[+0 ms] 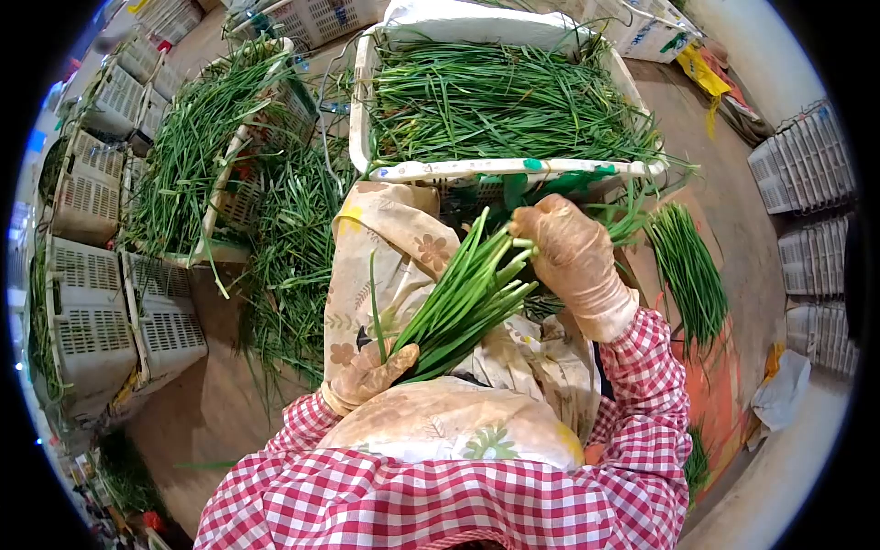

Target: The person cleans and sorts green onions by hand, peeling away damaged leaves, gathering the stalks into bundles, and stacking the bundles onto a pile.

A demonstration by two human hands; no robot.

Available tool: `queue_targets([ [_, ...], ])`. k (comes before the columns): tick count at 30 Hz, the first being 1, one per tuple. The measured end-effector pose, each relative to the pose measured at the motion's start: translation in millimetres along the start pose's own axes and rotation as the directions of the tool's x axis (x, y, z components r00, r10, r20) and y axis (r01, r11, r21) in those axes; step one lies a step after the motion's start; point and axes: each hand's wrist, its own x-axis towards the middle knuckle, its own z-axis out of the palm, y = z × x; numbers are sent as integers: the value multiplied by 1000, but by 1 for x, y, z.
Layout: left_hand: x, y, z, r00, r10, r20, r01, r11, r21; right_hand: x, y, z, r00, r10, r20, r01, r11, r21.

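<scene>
A bunch of long green stalks (pixel 467 298) lies slantwise over the apron, its pale cut ends up at the right. My gloved left hand (pixel 371 371) is closed round the lower, leafy end. By the pale ends is my gloved right hand (pixel 559 243), its fingers bent and pressed together; what they grip is too small to make out. Beyond both hands stands a white crate (pixel 504 168) heaped with loose green stalks (pixel 504 96). To the right, a neat bundle of stalks (pixel 687 275) rests on a board on the floor.
At the left, another crate (pixel 220 197) overflows with greens, and loose leaves (pixel 293 247) cover the floor beside it. White crates (pixel 92 302) are stacked at the far left, more crates (pixel 807 165) at the right wall. A yellow bag (pixel 704 73) lies at the upper right.
</scene>
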Motion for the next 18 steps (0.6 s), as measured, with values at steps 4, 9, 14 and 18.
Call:
queue_targets([
  [4, -17, -40, -6, 998, -56, 39, 43, 958, 284, -10, 40, 11, 982, 21, -186, -54, 983, -177],
  [9, -22, -38, -8, 998, -55, -20, 52, 993, -109, -42, 127, -3, 844, 468, -262, -533, 676, -509],
  [14, -33, -67, -18, 947, -313, 66, 286, 920, 270, -48, 152, -1, 681, 732, 33, -627, 605, -491],
  [18, -40, -88, -22, 971, -169, 169, 163, 985, 50, 21, 48, -7, 719, 381, 582, -642, 685, 344],
])
